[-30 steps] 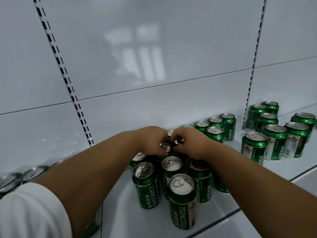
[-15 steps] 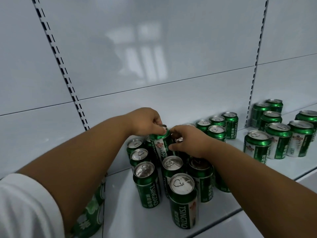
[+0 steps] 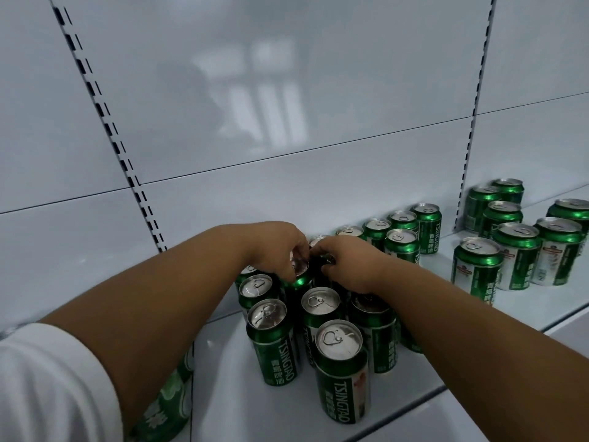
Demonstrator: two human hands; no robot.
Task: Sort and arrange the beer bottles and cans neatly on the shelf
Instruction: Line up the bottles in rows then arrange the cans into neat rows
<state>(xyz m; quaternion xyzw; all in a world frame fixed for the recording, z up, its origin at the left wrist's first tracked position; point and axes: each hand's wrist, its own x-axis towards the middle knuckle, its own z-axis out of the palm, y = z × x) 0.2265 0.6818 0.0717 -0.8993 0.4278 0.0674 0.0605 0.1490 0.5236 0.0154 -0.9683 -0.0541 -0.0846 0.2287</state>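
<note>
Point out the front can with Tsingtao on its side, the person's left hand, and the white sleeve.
Front can (image 3: 339, 340): head view, on its silver lid.
Left hand (image 3: 276, 247): head view, on the back of the hand.
White sleeve (image 3: 47, 387): head view, on the cloth's middle.

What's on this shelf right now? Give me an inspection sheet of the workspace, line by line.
Surface: white shelf, glossy, bare at its front left.
Job's things: green cans in a near cluster, a row along the back panel and a right group, all upright; no bottles seen.
Clutter: green packaging under the left forearm.
Grippers: left hand grips a can top; right hand curled over cans, grip hidden.
Cables: nothing seen.
Surroundings: white back panels, slotted uprights.
</note>
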